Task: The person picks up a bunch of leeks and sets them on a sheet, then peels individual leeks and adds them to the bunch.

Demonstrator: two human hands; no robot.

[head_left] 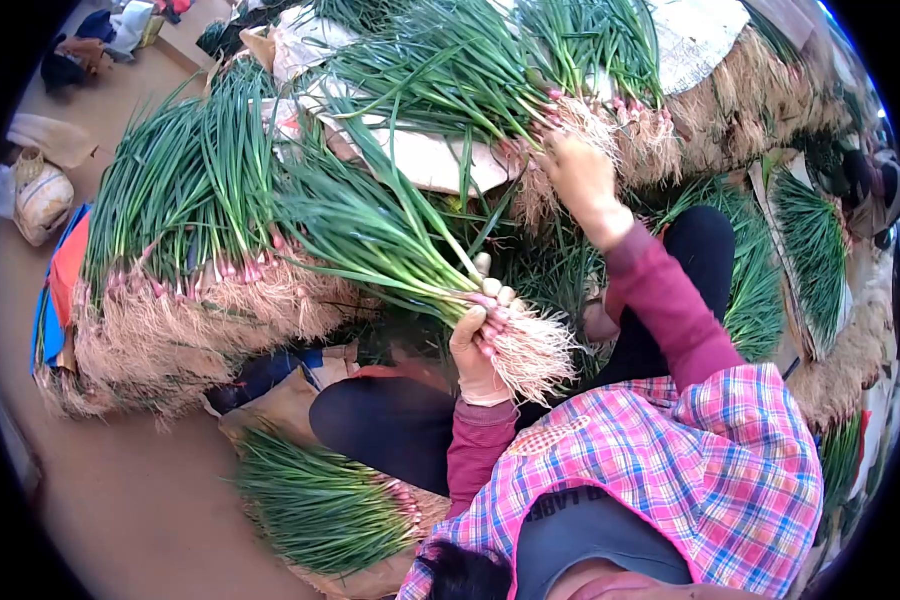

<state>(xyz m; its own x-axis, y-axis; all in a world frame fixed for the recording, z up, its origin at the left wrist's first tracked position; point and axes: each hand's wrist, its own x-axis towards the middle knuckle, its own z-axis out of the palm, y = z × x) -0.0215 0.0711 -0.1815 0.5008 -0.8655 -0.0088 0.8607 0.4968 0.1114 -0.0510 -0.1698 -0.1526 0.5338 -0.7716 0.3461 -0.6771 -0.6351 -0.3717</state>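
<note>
My left hand [468,345], which seems to wear a thin pale glove, is closed around a bunch of scallions [400,265] just below the leaves. Their pinkish bulbs and pale stringy roots [530,350] stick out to the right, while the long green leaves point up and left. Farther up, my right hand [580,180] reaches to a heap of scallions [460,70]. Its fingers are bent around the bulbs and roots at the heap's near edge, and the fingertips are partly hidden there.
A thick stack of scallions [185,200] stands at the left, roots facing me. Another bundle [330,500] lies on brown paper below my knee. More scallions [810,245] rest at the right. Whitish sacking [430,160] lies under the far heap. A stuffed bag [42,200] sits on the floor.
</note>
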